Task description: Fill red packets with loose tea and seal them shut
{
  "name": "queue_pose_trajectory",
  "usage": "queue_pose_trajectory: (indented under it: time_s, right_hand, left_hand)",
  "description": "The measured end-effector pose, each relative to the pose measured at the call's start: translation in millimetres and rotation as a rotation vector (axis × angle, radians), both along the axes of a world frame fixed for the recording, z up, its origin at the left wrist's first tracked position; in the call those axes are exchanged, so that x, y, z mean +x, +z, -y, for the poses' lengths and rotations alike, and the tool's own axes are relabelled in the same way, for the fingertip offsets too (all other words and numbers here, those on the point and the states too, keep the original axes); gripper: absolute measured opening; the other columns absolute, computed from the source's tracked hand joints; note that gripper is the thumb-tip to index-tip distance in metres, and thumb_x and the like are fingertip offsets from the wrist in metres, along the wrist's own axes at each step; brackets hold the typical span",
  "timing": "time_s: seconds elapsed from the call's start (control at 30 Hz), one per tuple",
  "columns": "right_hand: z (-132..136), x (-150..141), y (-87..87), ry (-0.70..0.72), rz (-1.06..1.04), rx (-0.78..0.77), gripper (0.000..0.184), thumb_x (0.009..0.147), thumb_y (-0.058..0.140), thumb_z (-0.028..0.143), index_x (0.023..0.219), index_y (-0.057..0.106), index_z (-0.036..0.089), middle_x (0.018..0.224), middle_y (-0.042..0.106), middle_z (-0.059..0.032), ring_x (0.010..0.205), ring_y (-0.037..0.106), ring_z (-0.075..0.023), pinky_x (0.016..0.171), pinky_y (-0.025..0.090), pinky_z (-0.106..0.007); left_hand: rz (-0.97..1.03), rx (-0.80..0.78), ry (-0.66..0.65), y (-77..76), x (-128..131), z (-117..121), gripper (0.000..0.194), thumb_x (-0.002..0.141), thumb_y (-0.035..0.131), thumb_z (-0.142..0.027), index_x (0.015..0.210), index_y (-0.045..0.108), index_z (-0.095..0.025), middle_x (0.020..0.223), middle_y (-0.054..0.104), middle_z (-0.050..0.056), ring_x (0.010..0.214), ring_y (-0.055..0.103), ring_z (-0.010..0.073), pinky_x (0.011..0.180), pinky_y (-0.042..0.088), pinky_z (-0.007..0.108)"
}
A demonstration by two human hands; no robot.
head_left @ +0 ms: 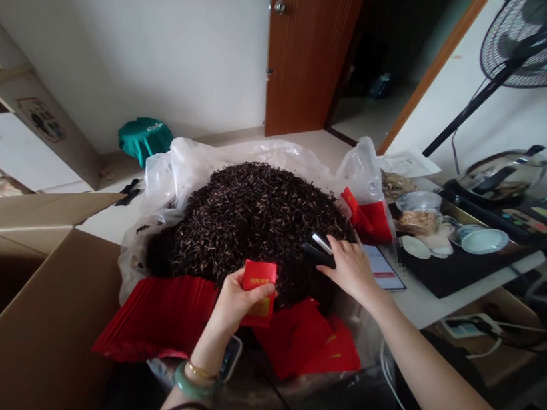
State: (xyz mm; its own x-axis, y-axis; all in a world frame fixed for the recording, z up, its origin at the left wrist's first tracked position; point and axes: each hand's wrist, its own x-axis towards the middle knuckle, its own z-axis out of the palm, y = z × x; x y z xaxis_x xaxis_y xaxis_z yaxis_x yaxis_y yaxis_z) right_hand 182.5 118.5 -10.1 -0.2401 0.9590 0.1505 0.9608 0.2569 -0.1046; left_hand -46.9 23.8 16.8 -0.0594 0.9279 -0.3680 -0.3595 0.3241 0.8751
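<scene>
My left hand (238, 297) is closed on a small red packet (261, 274) with gold lettering, its thumb across the front. To the right, over the near side of the pile, my right hand (349, 263) grips a black stapler (320, 250) with a silver strip along it. Behind both hands rises a big heap of dark, twisted tea leaves (254, 211) inside a clear plastic bag (188, 166). A long row of red packets (155, 318) stands packed together at the left. More flat red packets (306, 342) lie loosely below my hands.
An open cardboard box (57, 321) stands at the left. On the right, a table holds a tablet (385, 267), a plastic jar (420, 212), white dishes (484, 241) and a glass kettle (501, 171). Further red packets (373, 220) rest by the bag's right edge. Cables hang near my arms.
</scene>
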Motion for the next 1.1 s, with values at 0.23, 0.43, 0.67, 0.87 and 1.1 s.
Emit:
queue_pose_trajectory:
  time_s: [0.23,0.43,0.67,0.87,1.1]
  right_hand:
    - [-18,22,-17.7,0.047,-0.188,-0.046,0.039,0.076,0.061,0.021,0.114,0.059,0.013,0.101,0.064,-0.0129,0.092,0.063,-0.0258,0.078,0.048,-0.035]
    - [-17,17,16.0,0.142,-0.631,-0.355,0.044,0.083,0.049,0.056,0.095,0.062,0.016,0.075,0.065,-0.0046,0.061,0.062,-0.0180,0.056,0.049,-0.029]
    - [23,-43,57.3,0.556,-0.586,-0.333,0.042,0.091,0.047,0.048,0.119,0.060,0.020,0.110,0.068,-0.0108,0.101,0.065,-0.0238,0.087,0.051,-0.036]
    - [31,-66,68.8,0.562,-0.511,-0.317,0.036,0.079,0.068,0.039,0.110,0.067,0.020,0.108,0.071,-0.0091,0.098,0.067,-0.0249,0.086,0.052,-0.035]
    - [31,-71,73.6,0.493,-0.547,-0.412,0.018,0.077,0.070,0.028,0.093,0.074,0.019,0.095,0.075,-0.0055,0.087,0.069,-0.0218,0.072,0.051,-0.027]
  left_hand:
    - [0.011,0.007,0.003,-3.3,1,0,0.051,0.041,0.090,-0.037,0.077,0.066,-0.012,0.069,0.071,0.004,0.062,0.068,0.0195,0.061,0.051,0.028]
    - [0.007,0.003,-0.004,-5.3,1,0,0.051,0.041,0.090,-0.037,0.077,0.066,-0.012,0.068,0.070,0.004,0.062,0.068,0.0196,0.061,0.051,0.028]
    - [-0.040,0.038,-0.029,-6.5,2,1,0.047,0.044,0.089,-0.038,0.077,0.068,-0.012,0.066,0.068,0.002,0.058,0.063,0.0150,0.059,0.047,0.025]
    - [-0.048,0.073,-0.057,-2.1,2,2,0.045,0.043,0.089,-0.030,0.080,0.070,-0.011,0.066,0.069,0.000,0.059,0.059,0.0123,0.063,0.046,0.024]
    - [-0.079,0.048,-0.057,-2.0,3,2,0.042,0.042,0.089,-0.034,0.071,0.068,-0.011,0.064,0.067,0.000,0.056,0.055,0.0110,0.058,0.044,0.023]
